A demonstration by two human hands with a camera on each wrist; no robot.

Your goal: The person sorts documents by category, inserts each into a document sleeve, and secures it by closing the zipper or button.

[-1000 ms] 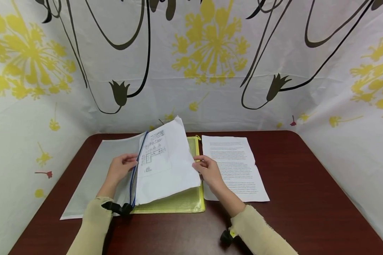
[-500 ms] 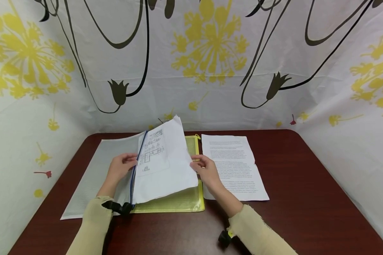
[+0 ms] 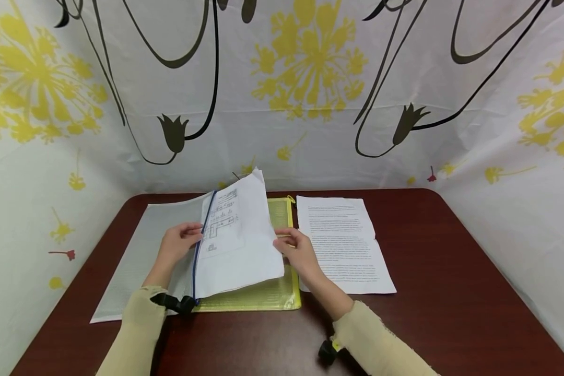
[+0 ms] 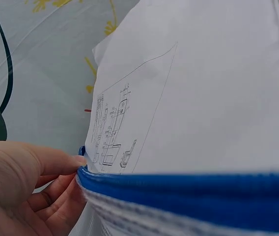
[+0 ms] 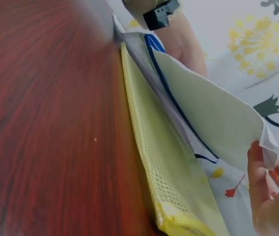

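A pale mesh zip pouch with a blue zipper edge lies on the left. My left hand pinches that blue edge between thumb and fingers, holding the mouth up. White paper sheets, the top one bearing a technical drawing, stand tilted with their left side inside the mouth. My right hand pinches their right edge, thumb on the near face; in the right wrist view the paper's edge curls at the fingers. How deep the sheets reach inside is hidden.
Below the sheets lies a yellow mesh zip pouch, its zipper pull at the top right corner. Printed text pages lie to its right on the dark red-brown table. A patterned white curtain hangs behind the table.
My right hand has moved left with the sheets, and they have slid a little further into the blue-edged pouch. My left hand has stayed at the zipper edge.
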